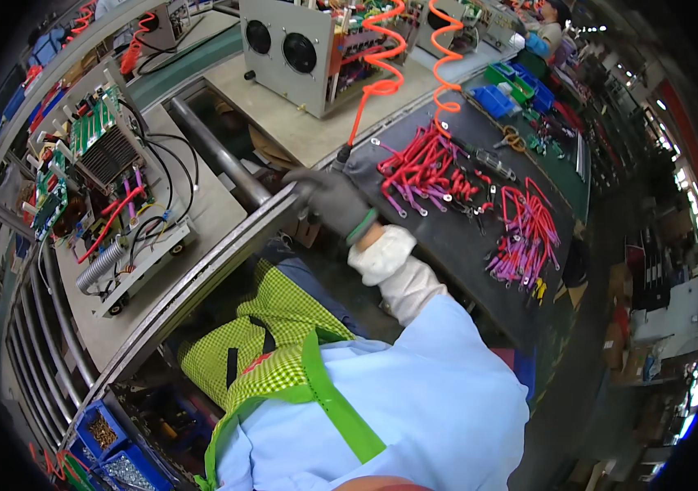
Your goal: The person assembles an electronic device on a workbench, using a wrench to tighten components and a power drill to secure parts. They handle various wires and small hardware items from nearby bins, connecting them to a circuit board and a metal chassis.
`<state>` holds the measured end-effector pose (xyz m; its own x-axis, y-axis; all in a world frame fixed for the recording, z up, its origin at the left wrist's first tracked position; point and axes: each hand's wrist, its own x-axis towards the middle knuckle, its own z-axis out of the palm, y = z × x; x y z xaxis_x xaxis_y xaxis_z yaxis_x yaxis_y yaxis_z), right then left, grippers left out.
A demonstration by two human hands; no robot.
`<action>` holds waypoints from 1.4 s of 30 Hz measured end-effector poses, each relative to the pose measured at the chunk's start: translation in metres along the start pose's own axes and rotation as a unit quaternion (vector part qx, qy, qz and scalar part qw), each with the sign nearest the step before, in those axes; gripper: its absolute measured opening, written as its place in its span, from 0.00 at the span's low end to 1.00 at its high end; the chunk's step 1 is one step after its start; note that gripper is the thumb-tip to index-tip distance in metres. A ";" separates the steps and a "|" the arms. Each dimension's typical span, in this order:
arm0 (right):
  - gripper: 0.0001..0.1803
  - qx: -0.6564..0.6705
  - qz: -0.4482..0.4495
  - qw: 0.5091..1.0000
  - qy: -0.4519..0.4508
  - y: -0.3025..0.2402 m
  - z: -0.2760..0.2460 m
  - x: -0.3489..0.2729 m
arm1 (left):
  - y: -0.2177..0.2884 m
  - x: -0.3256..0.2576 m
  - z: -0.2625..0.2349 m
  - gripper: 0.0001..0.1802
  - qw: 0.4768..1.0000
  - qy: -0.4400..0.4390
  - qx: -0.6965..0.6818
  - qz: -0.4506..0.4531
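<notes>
My right hand (334,203), in a dark grey glove with a white cuff, is over the metal rail's edge at the near side of the black mat. Its fingers are curled. An orange coiled air hose (383,59) drops to a dark fitting (343,155) right at the top of this hand; whatever hangs below the fitting is mostly hidden by the glove. My left hand is out of the picture. Left of the rail (226,250) stands an open electrical assembly (107,155) with green circuit boards, a finned heat sink, black cables and red leads.
On the black mat (455,262) lie two heaps of red and purple cable leads (422,168) (525,229), a slim air tool (488,161) and scissors (514,139). Blue bins (493,101) stand beyond. A grey fan housing (287,53) sits ahead; screw bins (103,434) at lower left.
</notes>
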<state>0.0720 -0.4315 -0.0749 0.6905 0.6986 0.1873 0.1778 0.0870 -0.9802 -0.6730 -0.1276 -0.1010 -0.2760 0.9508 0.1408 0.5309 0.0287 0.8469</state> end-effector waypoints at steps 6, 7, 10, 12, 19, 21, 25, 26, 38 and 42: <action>0.16 -0.444 -0.115 0.825 0.329 -0.002 -0.147 -0.037 | 0.066 0.013 0.109 0.16 0.805 -0.200 -0.557 -0.035; 0.17 -0.502 -0.119 0.782 0.350 -0.010 -0.170 -0.048 | 0.064 0.014 0.128 0.16 0.735 -0.273 -0.619 -0.048; 0.20 -0.537 -0.006 0.730 0.422 -0.036 -0.243 -0.101 | 0.153 -0.060 0.212 0.13 0.430 -0.563 -0.700 -0.086; 0.21 -0.573 0.026 0.654 0.494 -0.044 -0.303 -0.163 | 0.212 -0.108 0.271 0.10 0.659 -0.414 -0.611 -0.144; 0.22 -0.567 0.312 0.529 0.548 -0.018 -0.417 -0.317 | 0.255 -0.176 0.391 0.11 0.502 -0.637 -0.526 -0.256; 0.20 -0.557 0.306 0.566 0.525 -0.009 -0.431 -0.331 | 0.275 -0.215 0.415 0.11 0.528 -0.643 -0.473 -0.290; 0.23 -0.534 0.292 0.629 0.484 -0.001 -0.431 -0.278 | 0.320 -0.270 0.406 0.12 0.650 -0.636 -0.330 -0.252; 0.25 -0.544 0.348 0.608 0.462 -0.003 -0.436 -0.265 | 0.317 -0.265 0.411 0.13 0.624 -0.669 -0.326 -0.238; 0.22 -0.650 0.521 0.532 0.152 0.046 -0.515 -0.213 | 0.314 -0.237 0.388 0.10 0.642 -0.714 -0.246 -0.136; 0.20 -0.658 0.492 0.548 0.156 0.034 -0.525 -0.225 | 0.284 -0.232 0.395 0.08 0.623 -0.701 -0.274 -0.211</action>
<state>0.2906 -0.9583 -0.1162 0.9563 -0.2246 -0.1873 -0.1770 -0.9543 0.2407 -0.1418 -0.2185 -0.0960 0.8777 0.2401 -0.4148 0.1884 0.6229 0.7593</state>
